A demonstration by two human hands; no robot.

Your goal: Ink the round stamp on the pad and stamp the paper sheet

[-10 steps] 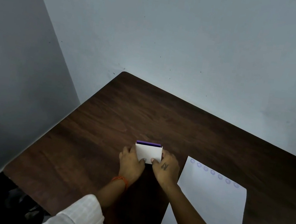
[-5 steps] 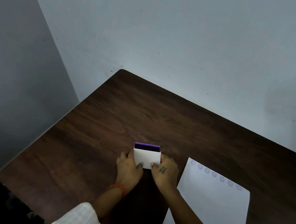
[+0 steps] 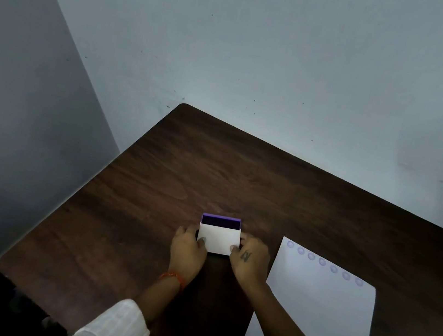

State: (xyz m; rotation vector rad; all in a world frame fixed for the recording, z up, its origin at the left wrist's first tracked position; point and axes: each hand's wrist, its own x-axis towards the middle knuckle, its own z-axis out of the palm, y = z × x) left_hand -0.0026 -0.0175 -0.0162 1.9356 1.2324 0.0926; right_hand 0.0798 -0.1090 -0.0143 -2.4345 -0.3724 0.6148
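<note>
Dark wooden table (image 3: 270, 181) in a pale-walled corner, both hands on an ink pad.

Left hand (image 3: 187, 252) and right hand (image 3: 249, 261) pinch the white lid (image 3: 218, 239) from either side, thumbs on top; it stands partly open, showing the purple ink pad (image 3: 221, 221) at its far edge. Just right of the hands lies the paper sheet (image 3: 320, 306), with a row of round purple stamp marks (image 3: 322, 261) along its far edge.

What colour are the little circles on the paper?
Pale purple round stamp marks along the white paper sheet's top edge, head view.
</note>
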